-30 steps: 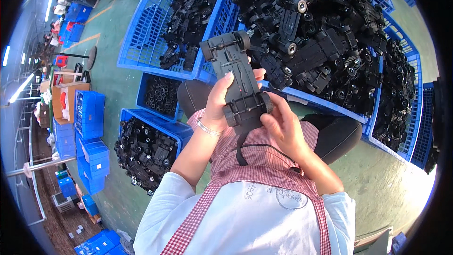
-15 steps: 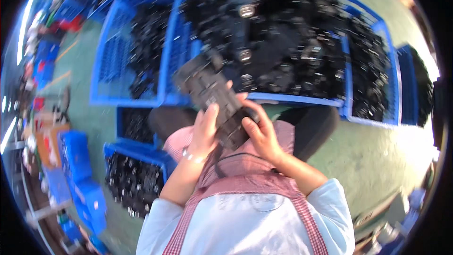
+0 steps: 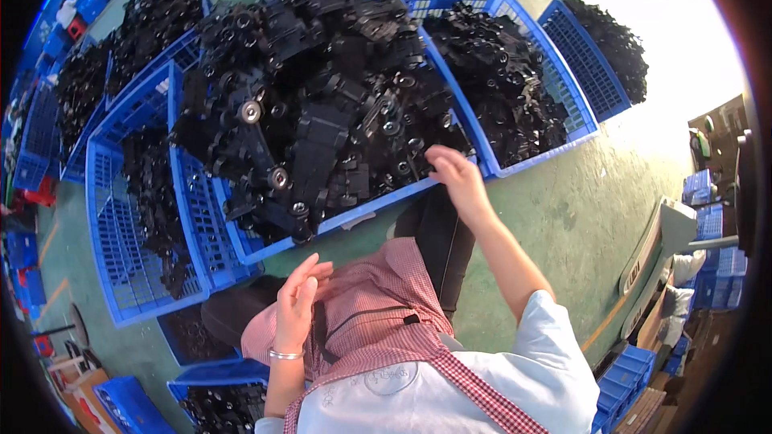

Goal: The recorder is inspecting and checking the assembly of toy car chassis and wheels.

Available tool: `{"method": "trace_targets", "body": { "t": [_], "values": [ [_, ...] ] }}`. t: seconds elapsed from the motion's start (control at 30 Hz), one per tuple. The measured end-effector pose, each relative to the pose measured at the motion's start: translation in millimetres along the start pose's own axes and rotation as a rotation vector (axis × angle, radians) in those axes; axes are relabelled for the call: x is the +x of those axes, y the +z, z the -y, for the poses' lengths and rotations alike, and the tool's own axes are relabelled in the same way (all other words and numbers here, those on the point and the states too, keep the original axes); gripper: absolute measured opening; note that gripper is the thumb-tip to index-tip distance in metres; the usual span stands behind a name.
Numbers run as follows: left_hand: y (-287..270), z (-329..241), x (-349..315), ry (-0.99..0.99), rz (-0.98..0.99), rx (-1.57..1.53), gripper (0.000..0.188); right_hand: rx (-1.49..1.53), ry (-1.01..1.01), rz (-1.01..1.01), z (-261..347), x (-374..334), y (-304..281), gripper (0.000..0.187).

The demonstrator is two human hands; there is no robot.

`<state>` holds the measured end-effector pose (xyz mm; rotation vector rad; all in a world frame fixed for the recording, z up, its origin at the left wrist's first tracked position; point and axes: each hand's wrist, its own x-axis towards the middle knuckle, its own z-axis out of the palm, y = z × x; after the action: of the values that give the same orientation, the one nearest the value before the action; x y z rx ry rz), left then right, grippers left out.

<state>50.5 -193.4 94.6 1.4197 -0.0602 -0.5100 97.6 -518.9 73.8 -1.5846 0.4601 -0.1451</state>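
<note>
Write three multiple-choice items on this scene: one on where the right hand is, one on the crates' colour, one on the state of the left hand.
1. Where is the right hand?
A. At the near edge of the big crate heaped with black parts
B. Flat on the green floor
C. Resting on the apron

2. What colour are the crates?
A. Red
B. Blue
C. Grey

3. What is the state of the left hand?
A. Closed around a black part
B. Gripping a crate rim
C. Open and empty, over the checked apron

Answers: 1 A, the hand reaches to the heap's front edge by the crate rim. 2 B, every mesh wall is blue. 3 C, the fingers are spread with nothing in them.
</note>
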Motion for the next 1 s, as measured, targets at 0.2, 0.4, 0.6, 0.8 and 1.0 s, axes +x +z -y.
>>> {"method": "trace_targets", "body": {
  "t": [0.2, 0.4, 0.6, 0.8, 1.0],
  "values": [
    [-3.1, 1.5, -11.6, -0.063, -0.091, 0.034, 0.036, -0.276, -0.234, 0.120, 12.2, -8.4, 77.4, 0.032],
    [-4.7, 13.9, -12.1, -0.077, -0.162, 0.012, 0.034, -0.128, 0.087, 0.129, -15.9, 14.3, 153.2, 0.059],
    [-13.5, 27.6, -11.9, -0.095, -0.134, -0.023, 0.034, -0.090, 0.140, -0.054, -39.2, 33.9, 183.5, 0.053],
    [-17.6, 50.1, 2.0, -0.130, -0.251, -0.005, 0.035, -0.026, -0.227, -0.051, 0.0, 11.5, 175.7, 0.029],
    [-5.3, 20.6, 14.6, 0.079, -0.167, -0.107, 0.043, 0.280, -0.165, 0.142, 37.0, -14.4, 146.6, 0.028]
  ]
}}
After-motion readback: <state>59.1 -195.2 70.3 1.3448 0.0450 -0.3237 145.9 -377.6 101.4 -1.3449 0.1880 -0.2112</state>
